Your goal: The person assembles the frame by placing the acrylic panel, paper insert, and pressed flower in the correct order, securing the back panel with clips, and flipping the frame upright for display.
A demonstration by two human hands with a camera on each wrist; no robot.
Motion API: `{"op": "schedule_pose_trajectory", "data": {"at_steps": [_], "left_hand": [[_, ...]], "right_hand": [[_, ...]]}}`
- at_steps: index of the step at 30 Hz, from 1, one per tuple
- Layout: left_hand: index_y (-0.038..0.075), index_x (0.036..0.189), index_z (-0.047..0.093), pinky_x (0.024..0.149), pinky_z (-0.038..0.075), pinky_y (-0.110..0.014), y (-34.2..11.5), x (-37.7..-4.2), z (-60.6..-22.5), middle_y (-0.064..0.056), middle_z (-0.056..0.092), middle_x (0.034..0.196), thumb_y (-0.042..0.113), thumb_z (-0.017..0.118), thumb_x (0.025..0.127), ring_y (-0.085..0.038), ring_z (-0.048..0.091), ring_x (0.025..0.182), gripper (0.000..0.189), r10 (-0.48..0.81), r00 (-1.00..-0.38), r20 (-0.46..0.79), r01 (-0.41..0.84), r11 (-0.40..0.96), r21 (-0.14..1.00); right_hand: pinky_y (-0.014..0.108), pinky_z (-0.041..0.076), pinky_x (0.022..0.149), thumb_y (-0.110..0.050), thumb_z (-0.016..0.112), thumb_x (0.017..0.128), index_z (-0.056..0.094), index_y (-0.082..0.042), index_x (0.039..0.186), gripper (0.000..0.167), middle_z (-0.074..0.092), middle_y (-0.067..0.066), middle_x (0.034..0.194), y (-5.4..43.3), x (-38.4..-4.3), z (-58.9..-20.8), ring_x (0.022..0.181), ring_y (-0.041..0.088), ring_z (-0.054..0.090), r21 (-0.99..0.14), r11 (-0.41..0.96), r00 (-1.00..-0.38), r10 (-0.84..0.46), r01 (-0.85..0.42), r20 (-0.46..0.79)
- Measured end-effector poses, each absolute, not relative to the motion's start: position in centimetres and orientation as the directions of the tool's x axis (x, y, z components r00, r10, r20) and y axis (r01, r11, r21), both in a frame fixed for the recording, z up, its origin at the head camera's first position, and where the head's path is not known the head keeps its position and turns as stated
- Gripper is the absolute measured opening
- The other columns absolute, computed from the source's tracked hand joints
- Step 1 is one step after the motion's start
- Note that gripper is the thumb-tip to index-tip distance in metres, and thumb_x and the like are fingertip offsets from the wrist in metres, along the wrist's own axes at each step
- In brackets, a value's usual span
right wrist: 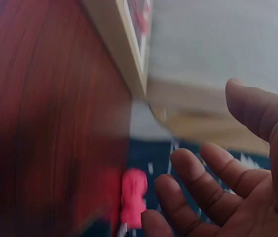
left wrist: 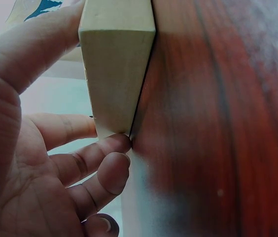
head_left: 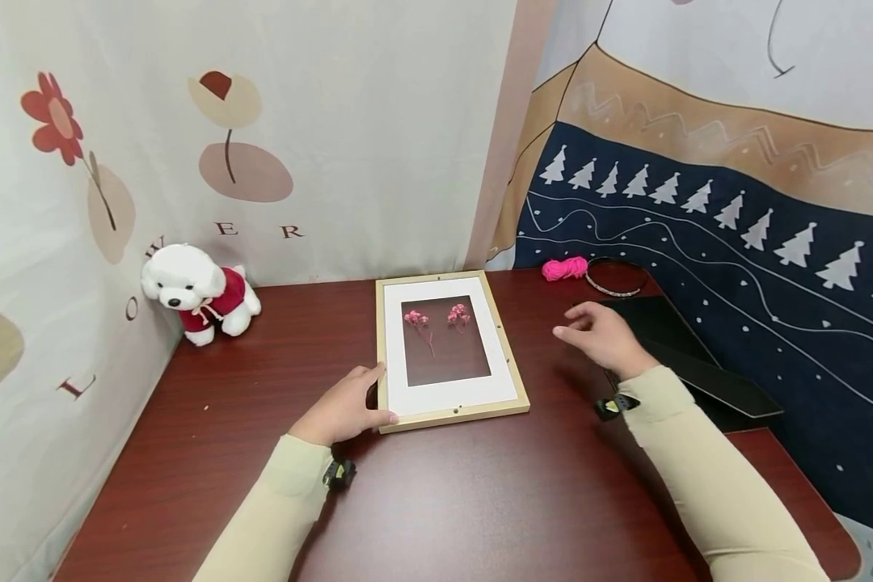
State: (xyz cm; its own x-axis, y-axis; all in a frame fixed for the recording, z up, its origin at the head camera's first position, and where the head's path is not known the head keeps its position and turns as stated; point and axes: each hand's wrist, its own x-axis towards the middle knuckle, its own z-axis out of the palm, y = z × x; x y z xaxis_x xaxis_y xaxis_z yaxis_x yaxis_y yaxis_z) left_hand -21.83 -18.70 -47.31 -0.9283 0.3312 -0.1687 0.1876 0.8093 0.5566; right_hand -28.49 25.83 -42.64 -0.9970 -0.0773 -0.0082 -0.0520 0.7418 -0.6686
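Observation:
A light wooden picture frame [head_left: 453,410] lies on the table with its front up. Inside its white mat are pink dried flowers [head_left: 458,314] on a dark centre. My left hand [head_left: 342,406] holds the near left corner of the frame, thumb at the corner and fingers against the left side. In the left wrist view, bent fingers [left wrist: 112,173] meet the frame's side [left wrist: 117,74]. To the right of the frame, my right hand [head_left: 607,335] is in the air, apart from it, with loosely bent fingers and nothing in them.
Behind my right hand lie a black frame back [head_left: 706,376] with a flap, a bundle of pink yarn [head_left: 564,268] and a dark hoop [head_left: 614,291]. At the back left sits a white toy dog [head_left: 196,283] in a red top. Printed curtains hang behind the table [head_left: 436,501].

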Motion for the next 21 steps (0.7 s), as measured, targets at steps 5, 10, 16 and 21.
{"op": "schedule_pose_trajectory", "data": {"at_steps": [5,10,16,21], "left_hand": [[0.001,0.164,0.033,0.113,0.046,-0.054,-18.9,-21.8,-47.3,-0.027,0.043,0.158,0.04,0.086,0.089,-0.038,0.055,0.137,0.099,0.331,-0.929,-0.165,0.191,0.811,0.552],[0.001,0.164,0.033,0.113,0.046,-0.054,-19.0,-21.8,-47.3,-0.027,0.043,0.158,0.04,0.086,0.089,-0.038,0.056,0.137,0.1,0.331,-0.93,-0.161,0.194,0.813,0.55],[0.0,0.164,0.033,0.113,0.046,-0.053,-18.9,-21.8,-47.3,-0.027,0.043,0.158,0.04,0.086,0.089,-0.037,0.055,0.137,0.1,0.335,-0.928,-0.162,0.197,0.813,0.548],[0.001,0.164,0.033,0.113,0.046,-0.054,-18.8,-21.7,-47.5,-0.027,0.044,0.158,0.039,0.086,0.089,-0.038,0.055,0.137,0.1,0.333,-0.929,-0.161,0.194,0.81,0.553]], "right_hand": [[0.044,0.056,0.084,-0.037,0.071,0.102,0.061,0.004,0.136,0.055,0.07,0.026,0.119,29.5,-26.8,-42.2,0.1,0.036,0.067,-0.64,0.766,-0.998,-0.03,-0.053,0.047],[0.044,0.053,0.084,-0.041,0.069,0.103,0.06,0.006,0.136,0.058,0.069,0.029,0.121,32.5,-25.3,-42.6,0.105,0.039,0.065,-0.618,0.785,-0.997,0.015,-0.039,0.082],[0.041,0.05,0.082,-0.044,0.065,0.104,0.057,0.008,0.14,0.064,0.062,0.032,0.127,36.2,-23.2,-43.3,0.11,0.043,0.06,-0.629,0.777,-0.991,0.099,0.022,0.087],[0.063,0.049,0.094,-0.05,0.061,0.104,0.05,0.01,0.145,0.074,0.052,0.039,0.14,38.9,-21.6,-43.4,0.124,0.054,0.051,-0.615,0.779,-0.978,0.201,0.122,0.06]]}}
